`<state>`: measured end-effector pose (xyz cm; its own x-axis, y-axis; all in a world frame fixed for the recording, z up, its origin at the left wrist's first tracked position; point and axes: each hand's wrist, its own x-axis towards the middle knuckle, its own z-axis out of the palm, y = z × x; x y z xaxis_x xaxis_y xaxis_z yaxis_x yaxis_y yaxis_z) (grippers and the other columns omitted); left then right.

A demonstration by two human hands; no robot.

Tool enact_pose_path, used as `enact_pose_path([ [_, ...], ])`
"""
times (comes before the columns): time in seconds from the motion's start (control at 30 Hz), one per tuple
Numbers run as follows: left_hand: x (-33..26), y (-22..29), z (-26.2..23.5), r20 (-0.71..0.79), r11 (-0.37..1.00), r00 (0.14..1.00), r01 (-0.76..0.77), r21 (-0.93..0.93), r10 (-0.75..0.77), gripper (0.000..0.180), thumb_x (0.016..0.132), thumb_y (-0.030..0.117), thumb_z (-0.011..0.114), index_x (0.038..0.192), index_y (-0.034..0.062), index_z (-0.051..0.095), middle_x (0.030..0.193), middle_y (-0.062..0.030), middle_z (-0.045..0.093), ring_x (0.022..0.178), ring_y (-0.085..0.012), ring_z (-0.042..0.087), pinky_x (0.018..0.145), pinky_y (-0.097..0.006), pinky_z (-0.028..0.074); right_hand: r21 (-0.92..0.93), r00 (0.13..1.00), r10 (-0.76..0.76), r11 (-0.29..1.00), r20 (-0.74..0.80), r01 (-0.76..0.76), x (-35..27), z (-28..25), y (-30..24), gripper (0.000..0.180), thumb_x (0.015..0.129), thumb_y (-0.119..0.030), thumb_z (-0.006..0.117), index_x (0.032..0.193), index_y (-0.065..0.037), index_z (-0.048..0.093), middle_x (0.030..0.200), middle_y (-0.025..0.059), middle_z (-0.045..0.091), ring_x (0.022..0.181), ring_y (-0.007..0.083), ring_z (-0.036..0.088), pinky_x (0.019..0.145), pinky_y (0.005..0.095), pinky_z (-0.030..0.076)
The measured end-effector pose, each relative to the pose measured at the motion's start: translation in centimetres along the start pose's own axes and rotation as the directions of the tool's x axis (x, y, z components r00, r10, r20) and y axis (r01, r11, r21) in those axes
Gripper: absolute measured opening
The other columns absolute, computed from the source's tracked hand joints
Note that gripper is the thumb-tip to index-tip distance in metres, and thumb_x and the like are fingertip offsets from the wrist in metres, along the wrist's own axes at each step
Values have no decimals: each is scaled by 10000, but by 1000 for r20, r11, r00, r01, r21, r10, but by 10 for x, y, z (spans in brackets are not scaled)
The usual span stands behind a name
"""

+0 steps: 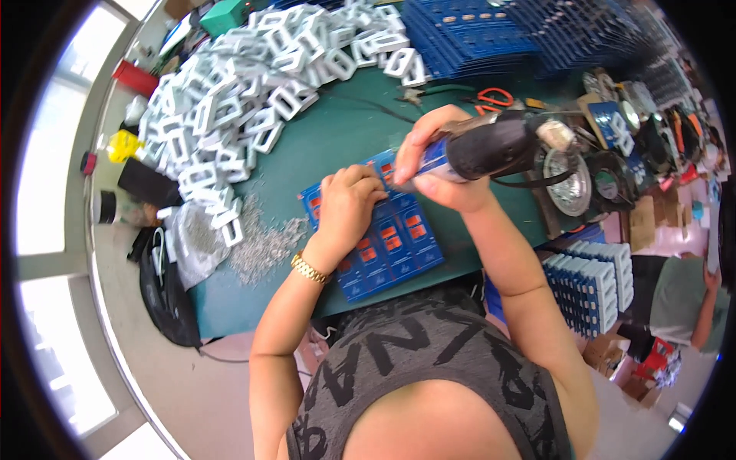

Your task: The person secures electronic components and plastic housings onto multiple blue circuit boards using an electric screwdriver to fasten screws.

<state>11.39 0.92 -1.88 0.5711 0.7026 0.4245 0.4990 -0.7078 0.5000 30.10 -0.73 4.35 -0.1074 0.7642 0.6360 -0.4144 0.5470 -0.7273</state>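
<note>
While the right hand (462, 193) grips a blue-and-black handheld tool (494, 147), the left hand (349, 201) rests with bent, close-set fingers on a blue panel (383, 264); whether those fingertips pinch anything, I cannot tell. The panel lies beneath the left hand, spreading rightward below the right one. Small grey pieces (264, 249) scatter left of the left hand; white frames (284, 100) heap beyond it.

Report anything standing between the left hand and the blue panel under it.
Nothing visible: the left hand rests on the blue panel. The scattered small pieces lie left of the panel, and the heap of white frames farther off, both out of the way.
</note>
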Motion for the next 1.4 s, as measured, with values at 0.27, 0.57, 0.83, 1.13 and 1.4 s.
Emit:
enact_pose_path([
  [0.27, -10, -5, 3, -27, 999, 1000, -6, 37, 7, 151, 716, 102, 735, 838, 37, 675, 933, -65, 643, 876, -278, 590, 772, -401, 439, 15, 999, 53, 998, -12, -53, -14, -1, 11, 405, 734, -69, 727, 1061, -30, 491, 793, 99, 652, 749, 168, 661, 687, 300, 533],
  [0.57, -7, 0, -3, 58, 995, 993, 102, -20, -101, 142, 681, 28, 725, 819, 27, 690, 959, -55, 644, 924, -256, 573, 852, -384, 413, 183, 998, 32, 983, -46, -23, -18, -1, 16, 392, 742, -52, 708, 1067, -35, 488, 784, 107, 653, 730, 176, 655, 691, 310, 520],
  [0.83, -8, -2, -2, 62, 994, 993, 105, -5, -105, 154, 683, 26, 721, 831, 23, 681, 965, -64, 642, 928, -265, 570, 855, -385, 408, 174, 996, 77, 982, -33, -70, -15, 7, 11, 378, 743, -20, 681, 1067, -40, 486, 789, 89, 655, 722, 147, 634, 676, 287, 503],
  [1.13, -5, 7, -17, 61, 998, 998, 23, -60, -19, 234, 767, 44, 654, 996, 9, 624, 983, -146, 592, 901, -345, 552, 865, -445, 414, -374, 999, -26, 927, 29, 35, 5, 23, 3, 203, 659, 24, 667, 821, -45, 568, 831, 42, 624, 614, 143, 618, 587, 282, 493],
  [1.4, -67, -28, -81, -135, 852, 876, 482, 205, -464, 225, 742, 3, 713, 948, -7, 622, 1010, -169, 571, 979, -357, 552, 860, -416, 448, -54, 956, 290, 956, 39, -288, 13, 20, -1, 260, 686, -33, 680, 917, -6, 564, 701, 48, 648, 619, 104, 609, 591, 271, 501],
])
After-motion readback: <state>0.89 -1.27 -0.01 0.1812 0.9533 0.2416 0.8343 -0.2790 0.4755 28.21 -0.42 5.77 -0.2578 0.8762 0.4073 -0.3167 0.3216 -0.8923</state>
